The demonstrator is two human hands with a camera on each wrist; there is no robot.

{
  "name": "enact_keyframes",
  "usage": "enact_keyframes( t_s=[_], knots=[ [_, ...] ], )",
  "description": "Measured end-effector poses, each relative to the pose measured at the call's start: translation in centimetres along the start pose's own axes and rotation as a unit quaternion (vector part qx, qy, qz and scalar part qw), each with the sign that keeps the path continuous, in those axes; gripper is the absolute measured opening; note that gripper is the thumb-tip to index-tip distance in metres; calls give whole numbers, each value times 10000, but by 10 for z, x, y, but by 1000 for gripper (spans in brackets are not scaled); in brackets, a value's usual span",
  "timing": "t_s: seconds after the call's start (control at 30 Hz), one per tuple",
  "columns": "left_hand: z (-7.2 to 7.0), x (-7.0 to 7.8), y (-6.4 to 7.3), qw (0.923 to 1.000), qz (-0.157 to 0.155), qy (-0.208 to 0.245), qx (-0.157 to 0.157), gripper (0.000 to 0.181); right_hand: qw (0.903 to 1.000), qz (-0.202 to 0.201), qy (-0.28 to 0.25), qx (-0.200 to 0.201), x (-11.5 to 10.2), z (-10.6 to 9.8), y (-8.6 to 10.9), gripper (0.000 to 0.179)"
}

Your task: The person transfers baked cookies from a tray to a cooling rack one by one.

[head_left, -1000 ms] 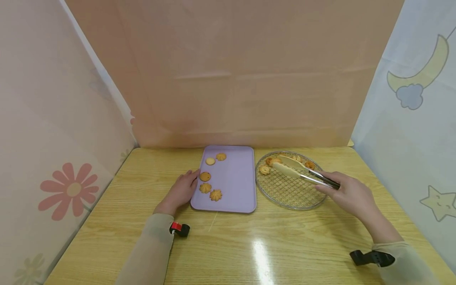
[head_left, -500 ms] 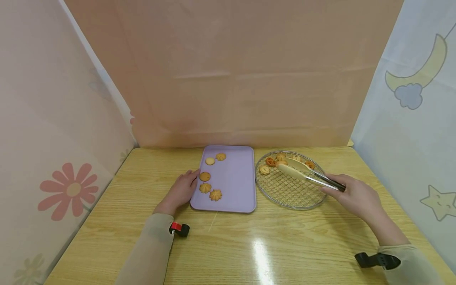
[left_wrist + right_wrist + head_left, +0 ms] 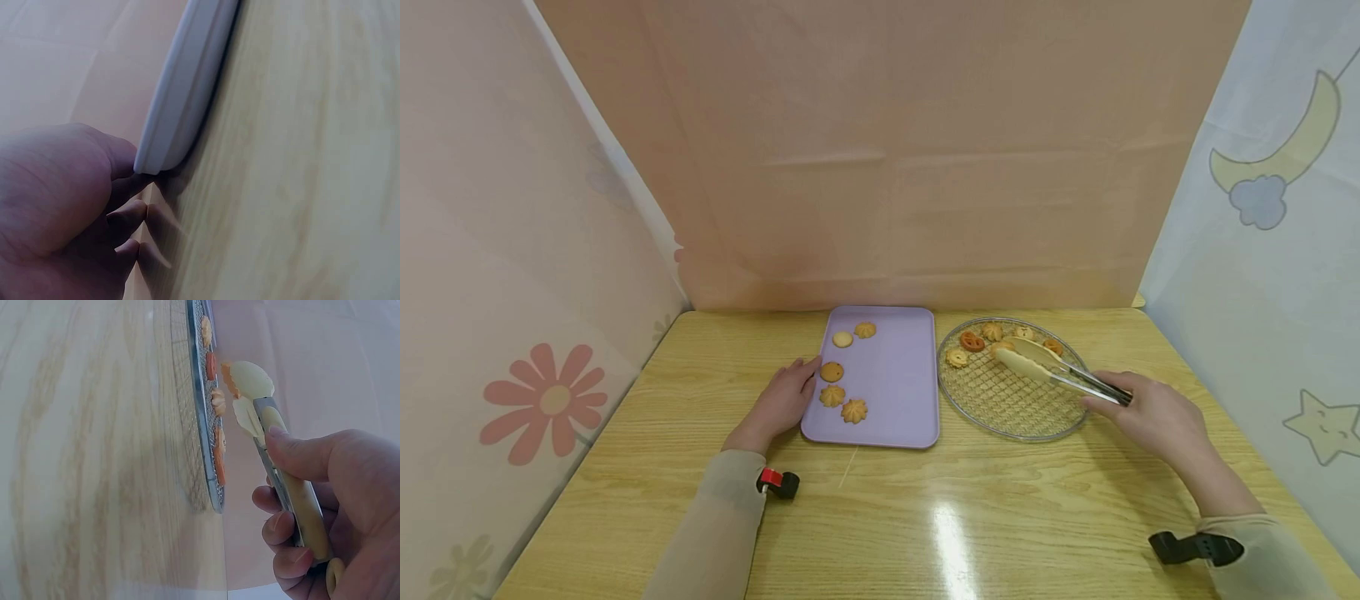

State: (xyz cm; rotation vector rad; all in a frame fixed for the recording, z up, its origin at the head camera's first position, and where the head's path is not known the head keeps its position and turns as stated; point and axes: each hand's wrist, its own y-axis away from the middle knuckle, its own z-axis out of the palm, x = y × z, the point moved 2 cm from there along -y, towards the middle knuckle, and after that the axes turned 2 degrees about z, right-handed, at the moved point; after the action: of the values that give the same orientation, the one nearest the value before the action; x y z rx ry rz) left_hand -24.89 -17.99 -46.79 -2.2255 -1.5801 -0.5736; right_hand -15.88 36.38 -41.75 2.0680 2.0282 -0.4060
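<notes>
My right hand grips tongs with metal arms and cream tips. Between the tips is an orange-brown cookie, held above the round wire rack. On that rack lie a pretzel-shaped cookie, a pale ring-like cookie, a fluted cookie and a few others along the far side. My left hand pinches the left edge of the lilac tray, thumb at the rim and fingers lower down. Several cookies sit on the tray's left half, including a fluted one.
Tray and rack stand side by side on a wooden table. Behind them rises a brown-pink backdrop. Patterned cloth walls enclose both sides.
My right hand has drawn the tongs and their cookie a little to the right, uncovering the pretzel-shaped and fluted cookies on the rack. The left hand and tray stay put.
</notes>
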Motion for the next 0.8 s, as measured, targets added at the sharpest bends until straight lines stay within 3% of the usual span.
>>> enact_keyframes(
  t_s=[0.8],
  knots=[
    [1, -1, -1, 9999, -137, 21, -86, 50, 9998, 20, -12, -178, 4, 8, -8, 73]
  ],
)
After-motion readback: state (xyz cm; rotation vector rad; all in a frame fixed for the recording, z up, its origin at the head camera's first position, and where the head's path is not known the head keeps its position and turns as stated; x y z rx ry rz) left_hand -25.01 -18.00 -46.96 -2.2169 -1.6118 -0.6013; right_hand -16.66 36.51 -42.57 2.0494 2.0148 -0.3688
